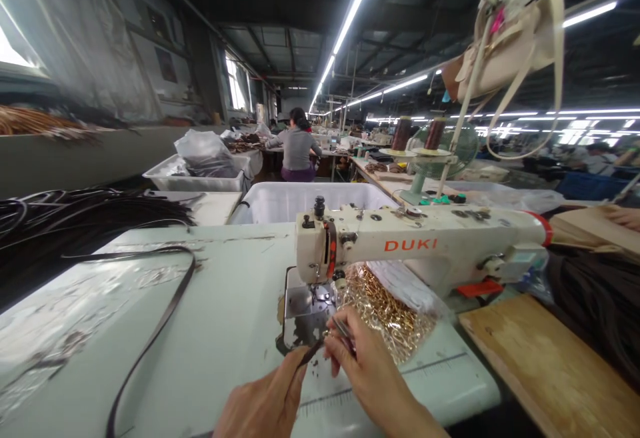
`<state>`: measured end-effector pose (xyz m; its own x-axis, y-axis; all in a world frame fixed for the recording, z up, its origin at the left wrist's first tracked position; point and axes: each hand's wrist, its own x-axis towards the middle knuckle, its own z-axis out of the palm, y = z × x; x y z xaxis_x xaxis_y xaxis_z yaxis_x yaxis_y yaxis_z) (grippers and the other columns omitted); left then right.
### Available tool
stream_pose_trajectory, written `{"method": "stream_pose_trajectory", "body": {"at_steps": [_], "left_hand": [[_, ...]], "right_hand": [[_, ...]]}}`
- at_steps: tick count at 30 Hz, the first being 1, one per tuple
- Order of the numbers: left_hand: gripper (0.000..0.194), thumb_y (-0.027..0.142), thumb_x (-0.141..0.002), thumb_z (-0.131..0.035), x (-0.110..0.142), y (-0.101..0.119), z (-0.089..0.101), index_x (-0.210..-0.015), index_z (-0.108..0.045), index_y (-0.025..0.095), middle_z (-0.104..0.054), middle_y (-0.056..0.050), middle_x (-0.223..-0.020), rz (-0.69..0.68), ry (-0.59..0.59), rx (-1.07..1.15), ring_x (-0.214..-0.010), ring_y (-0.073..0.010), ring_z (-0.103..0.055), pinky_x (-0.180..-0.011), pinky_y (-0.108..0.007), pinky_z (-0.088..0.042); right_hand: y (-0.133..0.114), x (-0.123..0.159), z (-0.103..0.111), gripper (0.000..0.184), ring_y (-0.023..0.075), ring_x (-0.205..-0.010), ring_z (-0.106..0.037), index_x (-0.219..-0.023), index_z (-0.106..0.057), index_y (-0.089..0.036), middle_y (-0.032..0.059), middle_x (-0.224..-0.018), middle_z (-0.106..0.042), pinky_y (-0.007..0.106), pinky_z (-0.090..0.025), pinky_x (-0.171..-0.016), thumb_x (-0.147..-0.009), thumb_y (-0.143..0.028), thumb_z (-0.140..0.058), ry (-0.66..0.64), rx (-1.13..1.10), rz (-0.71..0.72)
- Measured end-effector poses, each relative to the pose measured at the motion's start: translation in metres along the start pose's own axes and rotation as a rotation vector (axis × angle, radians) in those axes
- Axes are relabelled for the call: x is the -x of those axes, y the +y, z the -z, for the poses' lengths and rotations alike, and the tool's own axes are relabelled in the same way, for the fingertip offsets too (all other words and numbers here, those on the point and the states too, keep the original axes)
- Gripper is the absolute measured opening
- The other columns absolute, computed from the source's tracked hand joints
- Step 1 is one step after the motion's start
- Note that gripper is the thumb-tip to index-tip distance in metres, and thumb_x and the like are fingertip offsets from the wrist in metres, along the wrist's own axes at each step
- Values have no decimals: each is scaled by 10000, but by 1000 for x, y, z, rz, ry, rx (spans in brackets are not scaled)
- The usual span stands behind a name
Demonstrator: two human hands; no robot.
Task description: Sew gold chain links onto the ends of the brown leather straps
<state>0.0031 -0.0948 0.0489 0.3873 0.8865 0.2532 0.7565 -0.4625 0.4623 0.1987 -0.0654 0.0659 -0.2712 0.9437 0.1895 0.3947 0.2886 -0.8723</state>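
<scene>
My left hand [267, 401] is closed in a pinch on the end of a thin dark leather strap [150, 338], which loops away to the left across the pale table [225, 318]. My right hand [367, 365] is closed on a small metal tool [343, 327] whose tip meets the strap end. Both hands sit just in front of the needle plate [303, 308] of a white DUKI sewing machine [420, 241]. A clear bag of gold metal rings [395, 311] lies under the machine arm, touching my right hand.
A heap of dark straps [75, 218] lies at the left, more at the right [595, 291]. A wooden board [545, 358] is at the right. White bins [300, 201] stand behind the machine. Thread cones [403, 135] and a hanging beige bag [505, 51] rise above. A seated person [297, 148] works far back.
</scene>
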Motion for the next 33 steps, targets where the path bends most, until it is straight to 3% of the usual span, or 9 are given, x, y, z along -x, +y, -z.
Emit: {"method": "stream_pose_trajectory", "body": {"at_steps": [4,7,13,15,19,23,25,28,33], "left_hand": [[382,195,-960,-289,3,-8,-4,-1331,-368,236,-720,-37,-997,-87,31,-144,-722,-172,-714,-694,-218,-552],[469,103,-899,-297,4,-13,-8,-1359,-305,197,-700,-64,-1070,-196,27,-224,-694,-163,-713,-611,-209,-557],[468,52,-853,-260,7,-10,-8,-1313,-309,127,-704,-44,-856,-340,155,-292,-581,-142,-689,-467,-198,-487],[471,27,-824,-256,6,-8,-8,-1277,-331,130,-696,-31,-829,-326,154,-313,-583,-144,-689,-471,-203,-476],[347,51,-874,-250,4,0,-8,-1142,-410,202,-699,-24,-892,-158,82,-237,-545,-141,-672,-435,-215,-404],[334,212,-984,-223,1,11,-1,-1304,-317,209,-657,45,-647,98,16,40,-516,-154,-643,-470,-219,-377],[416,208,-972,-223,-1,14,4,-1387,-255,207,-619,64,-583,109,-32,115,-552,-156,-643,-517,-216,-397],[420,229,-958,-261,-1,10,12,-1369,-346,240,-636,54,-617,55,-113,137,-634,-152,-643,-606,-212,-437],[321,250,-958,-322,0,-2,17,-1267,-407,263,-666,-10,-969,-8,-208,120,-887,-167,-642,-790,-251,-477]], "right_hand": [[-1,4,-7,237,127,-634,-596,-875,-525,-211,-29,-682,-630,232,-405,-645,-991,-386,-415,-7,100,19],[-1,6,-13,246,126,-640,-593,-929,-513,-218,-23,-715,-619,229,-402,-629,-1010,-383,-349,-20,103,42],[0,9,-25,146,155,-638,-620,-1043,-414,-216,-11,-720,-624,244,-422,-603,-1002,-329,-332,-75,92,-7],[4,10,-30,121,178,-652,-633,-1074,-395,-211,3,-722,-635,258,-425,-599,-984,-261,-331,-84,166,16],[13,17,-38,341,207,-739,-667,-1228,-334,-223,46,-889,-679,271,-447,-624,-905,-120,-366,-52,305,109],[17,21,-40,191,198,-833,-681,-1072,-409,-228,47,-904,-689,239,-466,-677,-917,-122,-374,-42,257,85],[16,20,-37,159,181,-812,-675,-1019,-407,-223,36,-884,-681,218,-462,-670,-909,-110,-385,-99,253,116],[14,14,-25,156,159,-791,-651,-1007,-406,-222,25,-886,-661,207,-455,-684,-904,-105,-406,-239,261,215],[6,5,0,53,136,-760,-613,-956,-446,-222,-7,-822,-622,210,-432,-717,-971,-199,-401,-401,193,303]]}}
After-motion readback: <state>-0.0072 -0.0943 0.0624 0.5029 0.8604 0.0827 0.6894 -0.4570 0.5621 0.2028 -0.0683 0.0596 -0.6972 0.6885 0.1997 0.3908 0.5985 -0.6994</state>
